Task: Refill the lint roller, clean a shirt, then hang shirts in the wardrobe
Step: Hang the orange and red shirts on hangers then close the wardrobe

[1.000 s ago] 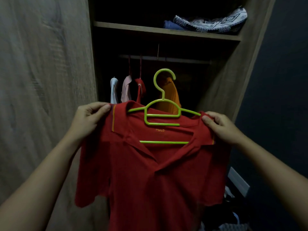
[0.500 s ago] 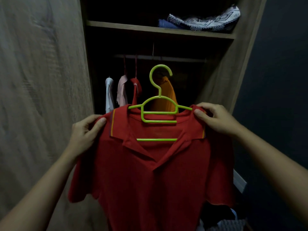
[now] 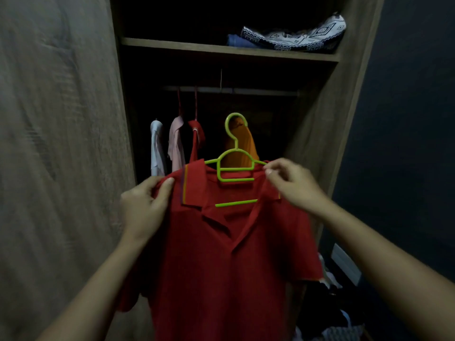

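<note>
Red shirt (image 3: 229, 254) on a green hanger (image 3: 235, 166), held up in front of the open wardrobe (image 3: 317, 148). Not on the rail (image 3: 231, 90) yet; rail higher up and further in.

Left hand (image 3: 145, 207) pinching the left shoulder of the shirt, thumb on top of the cloth. Right hand (image 3: 293, 185) blurry, at the right end of the hanger by the collar, fingers (image 3: 270, 169) close together. Cannot tell if holding cloth, hanger, or nothing.

Things that could go wrong:

Shirt sliding off. Right side looks lower than the left, and nothing under the hook. With the right hand loose, all the weight on one pinch, so the hanger could tip and drop.

Hook missing the rail. Dark in there, rail hard to see. A poke too low and the hook hits nothing.

Bumping the other clothes. Orange shirt (image 3: 240, 151) right behind the hook, dark red one (image 3: 197, 141), pink one (image 3: 177, 143) and white one (image 3: 156, 148) to the left. Hook could catch on one and pull it down.

Collar getting bent or squashed when pushed in between them.
</note>
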`<state>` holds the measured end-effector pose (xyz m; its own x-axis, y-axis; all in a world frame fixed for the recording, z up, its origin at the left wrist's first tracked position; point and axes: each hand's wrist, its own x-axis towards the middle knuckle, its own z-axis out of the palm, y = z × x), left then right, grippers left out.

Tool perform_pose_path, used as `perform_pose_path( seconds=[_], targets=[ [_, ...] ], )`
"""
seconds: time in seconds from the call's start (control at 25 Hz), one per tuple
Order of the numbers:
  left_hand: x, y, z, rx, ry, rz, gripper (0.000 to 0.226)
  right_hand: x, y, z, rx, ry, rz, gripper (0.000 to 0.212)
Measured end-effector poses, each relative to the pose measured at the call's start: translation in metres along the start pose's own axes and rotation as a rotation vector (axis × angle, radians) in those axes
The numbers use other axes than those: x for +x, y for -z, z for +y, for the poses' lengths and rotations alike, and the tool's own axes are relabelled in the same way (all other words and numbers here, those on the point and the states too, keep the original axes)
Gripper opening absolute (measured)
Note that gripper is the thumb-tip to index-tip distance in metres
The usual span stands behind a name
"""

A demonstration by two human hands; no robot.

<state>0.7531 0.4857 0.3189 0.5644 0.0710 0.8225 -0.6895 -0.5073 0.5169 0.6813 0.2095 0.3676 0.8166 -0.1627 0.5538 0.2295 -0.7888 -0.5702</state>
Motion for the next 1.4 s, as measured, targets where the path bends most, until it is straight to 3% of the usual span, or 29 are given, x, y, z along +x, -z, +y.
perform_pose_path(
  seconds=[0.12,0.24,0.4,0.48,0.64,0.84,1.0,1.16,1.4],
  targets=[
    [-0.006,-0.031,0.042,0.22,-0.067,-0.034,0.03,-0.002,-0.028,-0.021,0.432,-0.361,-0.26,0.02],
    [-0.019,-0.058,0.074,0.287,-0.104,-0.151,0.028,0.008,-0.028,-0.016,0.711,-0.562,-0.198,0.02],
    [-0.037,-0.085,0.108,0.302,-0.057,-0.392,0.039,0.019,-0.008,0.005,0.792,-0.716,-0.089,0.019],
    [-0.041,-0.094,0.117,0.162,-0.018,-0.522,0.05,0.024,0.001,0.016,0.708,-0.756,-0.093,0.024],
    [0.011,-0.134,0.099,-0.147,0.129,-0.543,0.05,0.055,0.016,0.042,0.426,-0.656,-0.025,0.025],
    [0.104,-0.217,0.064,-0.141,0.311,-0.659,0.072,0.102,0.035,0.063,0.34,-0.487,-0.034,0.041],
    [0.156,-0.271,0.05,-0.274,0.52,-0.54,0.089,0.143,0.043,0.085,0.258,-0.385,-0.13,0.047],
    [0.162,-0.309,0.051,-0.196,0.517,-0.628,0.08,0.18,0.048,0.108,0.154,-0.37,-0.133,0.052],
    [0.157,-0.337,0.052,-0.291,0.528,-0.557,0.077,0.235,0.047,0.116,0.057,-0.271,-0.118,0.048]
  ],
)
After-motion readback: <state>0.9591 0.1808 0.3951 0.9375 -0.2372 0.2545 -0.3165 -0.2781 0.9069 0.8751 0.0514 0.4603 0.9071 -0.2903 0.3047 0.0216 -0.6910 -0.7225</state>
